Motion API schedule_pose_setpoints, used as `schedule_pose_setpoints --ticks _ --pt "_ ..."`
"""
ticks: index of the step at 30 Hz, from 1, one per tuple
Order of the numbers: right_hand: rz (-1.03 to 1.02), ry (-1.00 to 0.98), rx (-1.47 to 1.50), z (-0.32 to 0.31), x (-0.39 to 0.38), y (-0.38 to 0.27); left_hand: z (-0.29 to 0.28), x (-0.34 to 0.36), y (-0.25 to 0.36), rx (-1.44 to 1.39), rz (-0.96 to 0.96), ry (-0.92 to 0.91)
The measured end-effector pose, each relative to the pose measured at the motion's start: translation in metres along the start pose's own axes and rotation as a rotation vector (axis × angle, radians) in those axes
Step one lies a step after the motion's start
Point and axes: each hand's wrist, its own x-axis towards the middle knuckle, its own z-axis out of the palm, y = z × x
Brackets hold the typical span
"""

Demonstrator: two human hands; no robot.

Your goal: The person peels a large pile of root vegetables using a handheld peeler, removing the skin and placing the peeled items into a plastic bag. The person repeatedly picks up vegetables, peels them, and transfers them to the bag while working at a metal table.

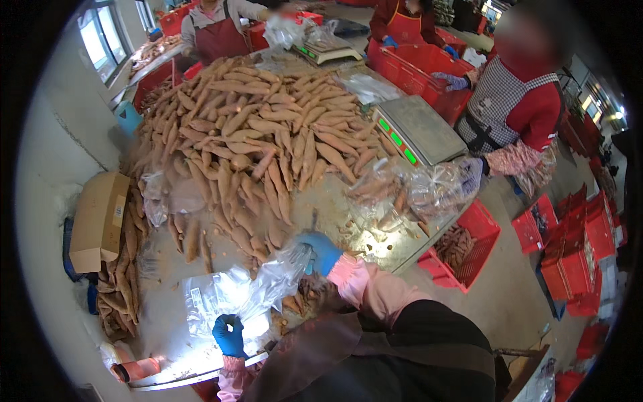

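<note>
A clear plastic bag stretches between my two blue-gloved hands, low over the near side of the table. My right hand is closed around its gathered upper end, beside the near edge of the sweet potato pile. At the bag's near edge, my left hand is curled with thumb and finger pinched into a ring, apparently on the film. Glare washes out part of the bag. Beyond it, a large heap of sweet potatoes covers much of the table.
A scale stands at right, near filled clear bags and a co-worker. Two more people work across the table. A cardboard box sits by the left wall. A red crate of sweet potatoes stands below the table's right edge.
</note>
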Motion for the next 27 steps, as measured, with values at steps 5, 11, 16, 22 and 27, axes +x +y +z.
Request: schedule_pose_setpoints --ticks 5,11,16,22,27 --pt "-0.364 -0.094 -0.496 0.026 -0.011 -0.028 -0.026 0.013 0.016 0.007 -0.159 -0.194" --pt "-0.233 -0.345 -0.902 0.048 -0.021 0.025 0.049 0.045 0.135 0.171 0.345 -0.247" --pt "-0.381 -0.467 -1.763 0.055 -0.024 0.037 0.032 0.049 0.067 0.007 0.135 -0.322" --pt "-0.341 -0.441 -1.826 -0.067 0.039 0.019 -0.022 0.048 -0.012 -0.15 -0.321 -0.141" --pt "-0.496 0.123 -1.508 -0.097 0.083 -0.07 -0.049 0.051 -0.021 0.314 -0.248 -0.153"
